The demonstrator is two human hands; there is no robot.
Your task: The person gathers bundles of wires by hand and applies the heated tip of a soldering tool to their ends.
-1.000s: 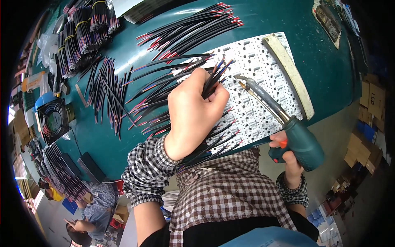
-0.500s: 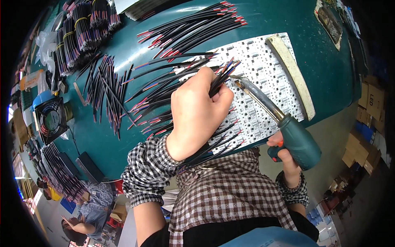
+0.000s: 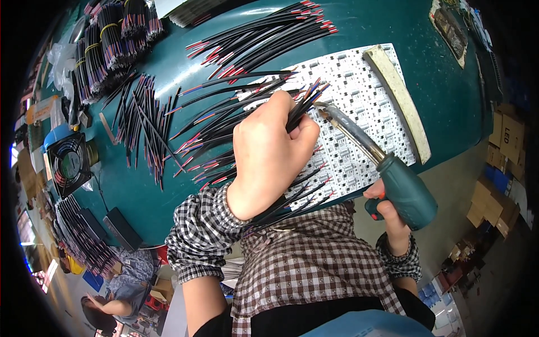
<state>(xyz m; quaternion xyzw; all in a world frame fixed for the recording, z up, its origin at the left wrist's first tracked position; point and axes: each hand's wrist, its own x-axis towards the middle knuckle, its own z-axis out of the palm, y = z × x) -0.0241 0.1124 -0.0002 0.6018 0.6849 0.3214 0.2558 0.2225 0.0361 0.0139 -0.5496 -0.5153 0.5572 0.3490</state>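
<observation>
My left hand is closed round several black cables, whose orange, blue and red cores point up and to the right. Below and left of it, more black cables fan out, some lying over a white circuit board panel dotted with small dark parts. In my right hand is a green soldering gun, fingers wrapped round its handle near the red trigger. The gun's metal tip is close to the cable ends in my left hand; whether they touch I cannot tell.
A curved pale strip lies across the panel's right side. Loose cables and tied bundles cover the left of the green table, beside a small black fan. Another person sits at lower left.
The soldering gun has shifted very slightly up and left at its body. My left hand stays in place with the cables. The other person's arm has moved a little.
</observation>
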